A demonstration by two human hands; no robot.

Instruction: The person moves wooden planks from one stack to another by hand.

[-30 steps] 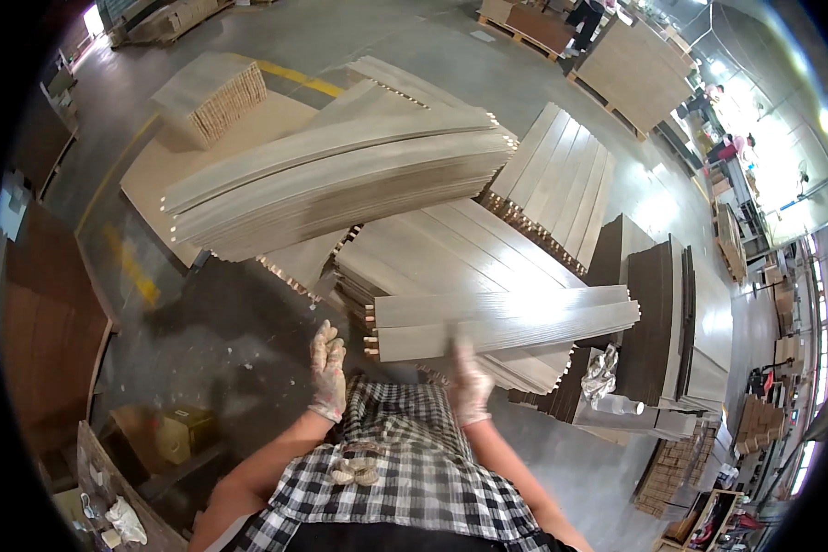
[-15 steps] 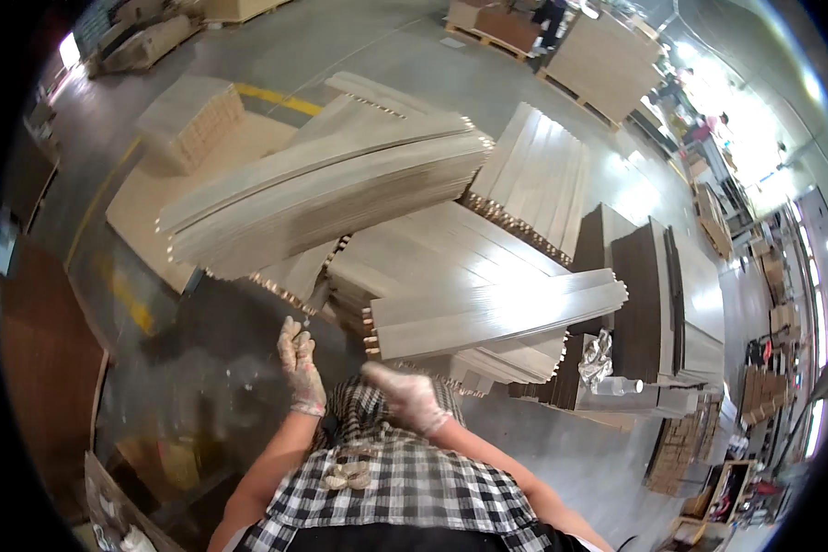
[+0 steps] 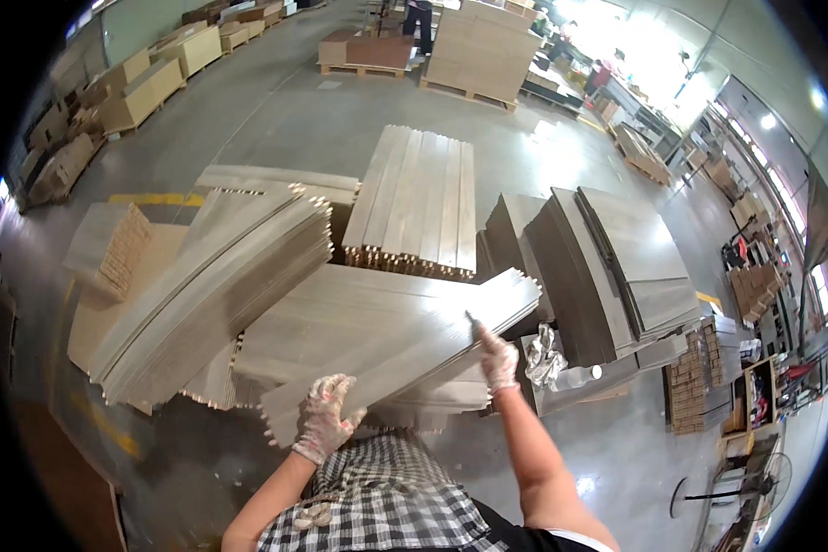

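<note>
Pale grey-brown long panels lie in a slanting stack point(image 3: 414, 354) in front of me, with notched, light-coloured ends. My left hand point(image 3: 326, 419), in a stained whitish glove, rests at its near left end, fingers and thumb apart. At the long edge nearer the right end is my right hand point(image 3: 499, 361), also gloved. Its fingers are closed, and a narrow dark tip reaches from it over the top panel; I cannot tell whether that is a tool or a dirty fingertip. Wider panels point(image 3: 303, 308) lie beneath. A taller fanned stack point(image 3: 221, 294) leans to the left.
Another strip stack point(image 3: 414, 198) stands beyond. To the right are large upright-edged boards point(image 3: 570, 276), crumpled silvery wrapping point(image 3: 544, 359) and a clear bottle point(image 3: 575, 378). A block of pieces point(image 3: 110, 248) sits far left. Pallets point(image 3: 363, 69), a person point(image 3: 420, 23) and a fan point(image 3: 768, 488) are farther off.
The view has turned and tilted up. Both hands, earlier short of the stack and near my body, have moved forward onto it, the left to its near end, the right along its edge.
</note>
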